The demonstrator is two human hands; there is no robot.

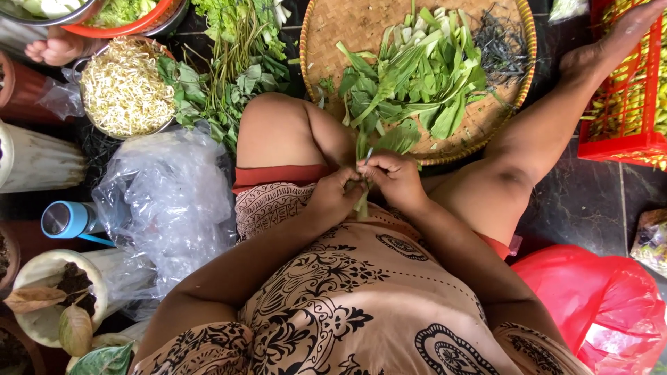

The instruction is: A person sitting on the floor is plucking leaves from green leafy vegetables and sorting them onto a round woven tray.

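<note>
Centre of frame: left hand [335,198] and right hand [394,177] both pinched shut on green leaf stalk [362,203]; woven tray [347,28] of cut greens [417,76] just above; bean sprout bowl [125,87] upper left.

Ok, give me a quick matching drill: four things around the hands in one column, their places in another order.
1. Sprouts bowl
2. Woven tray
3. Red bag
4. Red crate

a. lower right corner
b. upper left, beside loose greens
c. top centre, beyond the knees
d. right edge, by the foot

Pairs: 1-b, 2-c, 3-a, 4-d. Left hand and right hand both pinch a green stalk.
</note>
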